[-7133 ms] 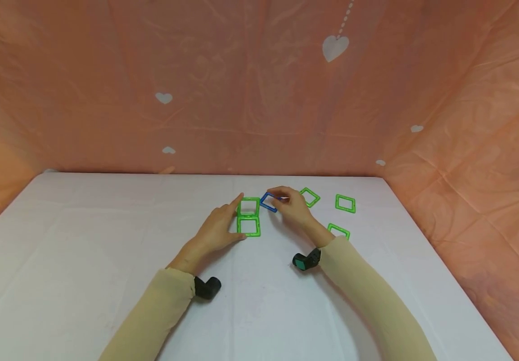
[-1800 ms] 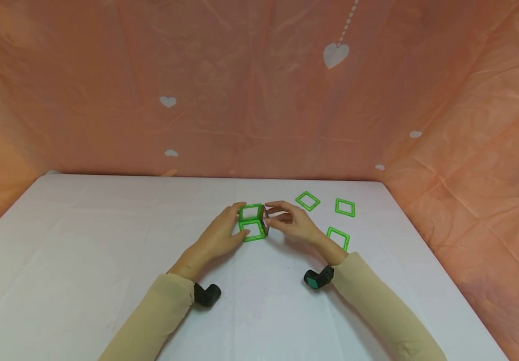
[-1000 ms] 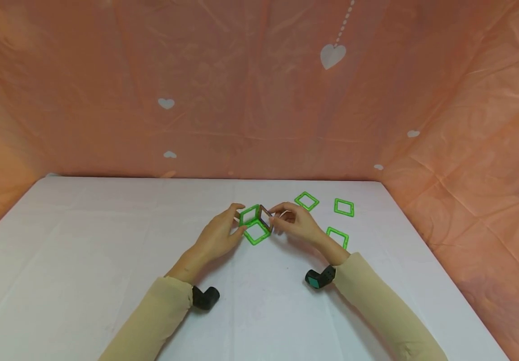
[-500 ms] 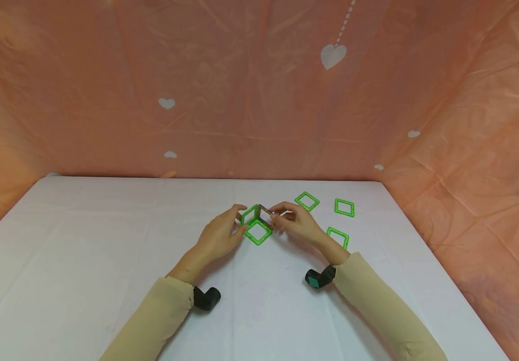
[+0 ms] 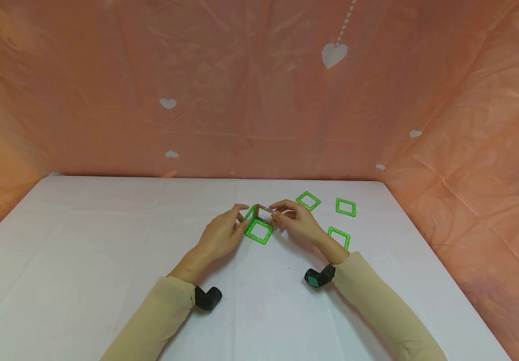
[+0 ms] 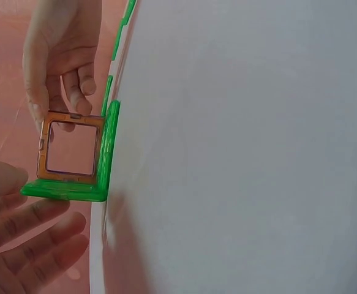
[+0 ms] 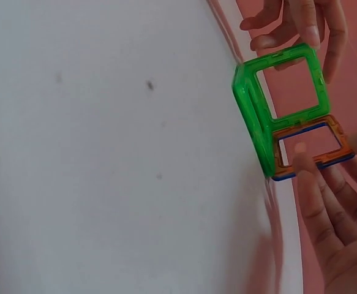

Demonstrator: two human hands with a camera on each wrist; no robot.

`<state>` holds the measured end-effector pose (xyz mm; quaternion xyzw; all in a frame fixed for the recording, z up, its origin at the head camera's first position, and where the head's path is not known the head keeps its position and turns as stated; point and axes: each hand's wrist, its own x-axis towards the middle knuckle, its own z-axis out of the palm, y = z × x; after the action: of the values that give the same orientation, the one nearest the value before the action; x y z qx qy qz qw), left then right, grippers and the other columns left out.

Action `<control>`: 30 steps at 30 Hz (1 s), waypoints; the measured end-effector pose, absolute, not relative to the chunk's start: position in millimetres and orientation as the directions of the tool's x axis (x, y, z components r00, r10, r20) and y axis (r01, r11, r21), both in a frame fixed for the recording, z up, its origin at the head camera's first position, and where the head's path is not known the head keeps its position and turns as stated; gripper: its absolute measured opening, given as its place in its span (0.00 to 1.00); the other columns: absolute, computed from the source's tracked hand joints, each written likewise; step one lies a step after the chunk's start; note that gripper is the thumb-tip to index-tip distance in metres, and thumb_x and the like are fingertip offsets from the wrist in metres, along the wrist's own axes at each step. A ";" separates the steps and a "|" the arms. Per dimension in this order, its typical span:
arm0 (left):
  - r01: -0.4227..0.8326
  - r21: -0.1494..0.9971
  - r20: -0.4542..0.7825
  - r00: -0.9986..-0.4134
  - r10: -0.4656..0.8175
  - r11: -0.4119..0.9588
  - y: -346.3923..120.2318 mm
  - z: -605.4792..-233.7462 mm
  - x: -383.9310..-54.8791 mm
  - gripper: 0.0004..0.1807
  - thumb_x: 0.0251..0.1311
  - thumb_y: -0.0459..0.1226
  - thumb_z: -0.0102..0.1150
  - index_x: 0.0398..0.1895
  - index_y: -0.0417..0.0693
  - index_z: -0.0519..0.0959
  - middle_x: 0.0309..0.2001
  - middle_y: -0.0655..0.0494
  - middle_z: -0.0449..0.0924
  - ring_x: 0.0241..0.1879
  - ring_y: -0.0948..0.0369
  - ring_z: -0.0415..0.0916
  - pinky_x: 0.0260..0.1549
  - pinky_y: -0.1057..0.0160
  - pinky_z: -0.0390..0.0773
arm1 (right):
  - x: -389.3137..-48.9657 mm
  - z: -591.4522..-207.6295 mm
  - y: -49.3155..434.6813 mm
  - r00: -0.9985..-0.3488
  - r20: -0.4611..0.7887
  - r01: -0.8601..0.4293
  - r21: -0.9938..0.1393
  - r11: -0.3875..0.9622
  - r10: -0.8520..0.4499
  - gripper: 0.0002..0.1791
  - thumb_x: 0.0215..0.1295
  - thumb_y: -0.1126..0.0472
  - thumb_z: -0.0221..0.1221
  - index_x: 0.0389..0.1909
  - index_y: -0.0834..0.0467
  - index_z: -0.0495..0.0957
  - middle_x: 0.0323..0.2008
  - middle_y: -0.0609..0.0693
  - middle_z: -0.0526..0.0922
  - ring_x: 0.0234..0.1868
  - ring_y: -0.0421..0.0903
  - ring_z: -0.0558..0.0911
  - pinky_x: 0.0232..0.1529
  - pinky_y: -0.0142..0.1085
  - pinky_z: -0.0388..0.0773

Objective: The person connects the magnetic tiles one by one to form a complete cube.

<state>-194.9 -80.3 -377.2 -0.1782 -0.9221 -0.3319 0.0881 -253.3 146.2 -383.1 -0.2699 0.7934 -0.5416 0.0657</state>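
Observation:
In the head view, a green square magnetic tile point(image 5: 255, 239) lies flat on the white table between the hands. A second green magnetic tile point(image 7: 279, 58) stands upright along its left side. Behind stands a square magnetic tile with an orange face and blue edging point(image 6: 44, 145), meeting both green ones at a corner. My left hand point(image 5: 220, 233) holds the upright green tile, with the thumb at its corner and fingers behind. On the other side, my right hand point(image 5: 297, 220) pinches the outer edge of the orange and blue tile; its fingertips partly cover the frame.
Three loose green square tiles lie to the right: one point(image 5: 302, 205) beyond the right hand, one point(image 5: 345, 214) farther right, and one point(image 5: 347, 240) beside the right forearm, partly hidden. A peach cloth with hearts point(image 5: 259, 100) rises behind the table point(image 5: 106, 225).
Seven seconds ago both joined green tiles lay flat and the blue tile was apart in my right hand. Now one green tile stands, the orange and blue tile adjoins, and the group has turned counterclockwise.

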 end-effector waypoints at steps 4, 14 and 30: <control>0.385 0.579 0.272 -0.922 0.274 0.719 -79.4 -376.4 -194.8 0.21 0.66 0.36 0.54 0.61 0.44 0.69 0.38 0.52 0.81 0.31 0.60 0.75 0.30 0.61 0.74 | -254.7 -384.6 146.8 -0.848 0.199 -0.362 -0.894 0.263 -0.492 0.15 0.68 0.67 0.55 0.52 0.70 0.74 0.38 0.66 0.80 0.29 0.50 0.83 0.31 0.35 0.81; 0.411 0.599 0.295 -0.911 0.288 0.687 -79.5 -376.2 -194.3 0.20 0.68 0.36 0.51 0.62 0.41 0.69 0.35 0.52 0.79 0.31 0.60 0.74 0.29 0.62 0.73 | -255.5 -383.7 143.1 -0.838 0.215 -0.378 -0.892 0.249 -0.501 0.18 0.66 0.69 0.55 0.55 0.71 0.73 0.46 0.70 0.78 0.40 0.63 0.84 0.37 0.41 0.83; 0.437 0.594 0.304 -0.899 0.314 0.676 -83.4 -379.7 -199.1 0.29 0.67 0.39 0.52 0.69 0.38 0.63 0.59 0.42 0.72 0.59 0.48 0.71 0.57 0.47 0.72 | -257.9 -388.5 139.7 -0.796 0.269 -0.440 -0.872 0.214 -0.542 0.21 0.65 0.72 0.55 0.59 0.72 0.70 0.52 0.72 0.77 0.45 0.65 0.82 0.42 0.35 0.82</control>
<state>-199.1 -83.4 -379.7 -0.2061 -0.9110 -0.3460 0.0885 -257.9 139.7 -388.5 -0.3157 0.7776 -0.5417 0.0472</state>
